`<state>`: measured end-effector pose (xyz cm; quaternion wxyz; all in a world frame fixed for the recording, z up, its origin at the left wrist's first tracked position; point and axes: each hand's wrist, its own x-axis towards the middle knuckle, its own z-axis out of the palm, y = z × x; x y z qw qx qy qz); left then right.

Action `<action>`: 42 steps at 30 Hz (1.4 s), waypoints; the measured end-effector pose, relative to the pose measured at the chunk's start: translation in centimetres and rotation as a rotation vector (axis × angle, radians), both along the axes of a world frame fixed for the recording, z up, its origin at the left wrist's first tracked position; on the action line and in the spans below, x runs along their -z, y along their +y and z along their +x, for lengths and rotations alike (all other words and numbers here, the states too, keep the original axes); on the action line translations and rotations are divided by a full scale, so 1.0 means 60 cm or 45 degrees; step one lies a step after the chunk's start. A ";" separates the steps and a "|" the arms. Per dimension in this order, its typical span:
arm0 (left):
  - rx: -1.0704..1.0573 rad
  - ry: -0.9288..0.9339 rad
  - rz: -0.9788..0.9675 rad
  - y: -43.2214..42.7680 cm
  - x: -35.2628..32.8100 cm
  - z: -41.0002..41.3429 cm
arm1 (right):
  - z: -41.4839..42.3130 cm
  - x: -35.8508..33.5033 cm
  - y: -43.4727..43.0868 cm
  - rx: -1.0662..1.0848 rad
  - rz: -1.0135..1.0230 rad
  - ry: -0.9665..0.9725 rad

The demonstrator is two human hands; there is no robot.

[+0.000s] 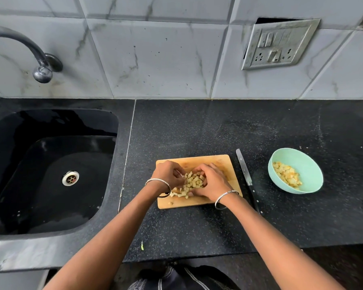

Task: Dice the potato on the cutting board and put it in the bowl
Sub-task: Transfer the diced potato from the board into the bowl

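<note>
From the head view, a pale wooden cutting board [218, 162], rectangular with rounded corners, lies flat on the desk [197, 126], a black stone top flecked with fine white specks. On the board sits a loose heap of potato dice [194, 181], small yellowish cubes with rough cut faces. A few strays lie near the board's front edge.

Just right of the board, a knife [246, 174] lies on the desk, its slim steel blade pointing away and its dark riveted handle toward the person. Further right, apart from the knife, stands a round mint-green bowl [314, 164], smooth and matte, with a small pile of potato cubes [287, 174] already resting against its left inner wall.

To the left, a glossy black sink [50, 126] is set into the top, with a round metal drain [70, 178] in its floor. A curved chrome tap [29, 53] comes out of the wall above it. The wall is large grey-white marbled tiles, and a grimy metal socket plate [279, 43] hangs askew on the right. A tiny green scrap [142, 245] lies near the desk's front edge.

Both forearms reach in from below, each wrist wearing a thin silver bangle. The left hand [168, 173] and right hand [213, 181] sit knuckles-up on the board, facing each other. Their fingers are curled inward, cupping the heap of dice from either side, so both are grasping the dice between them.
</note>
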<state>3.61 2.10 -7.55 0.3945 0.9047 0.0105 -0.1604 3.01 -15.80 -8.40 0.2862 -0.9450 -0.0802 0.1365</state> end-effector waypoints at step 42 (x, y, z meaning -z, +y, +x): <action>0.113 0.008 0.226 -0.049 0.020 0.019 | 0.038 -0.016 0.008 -0.015 -0.139 0.176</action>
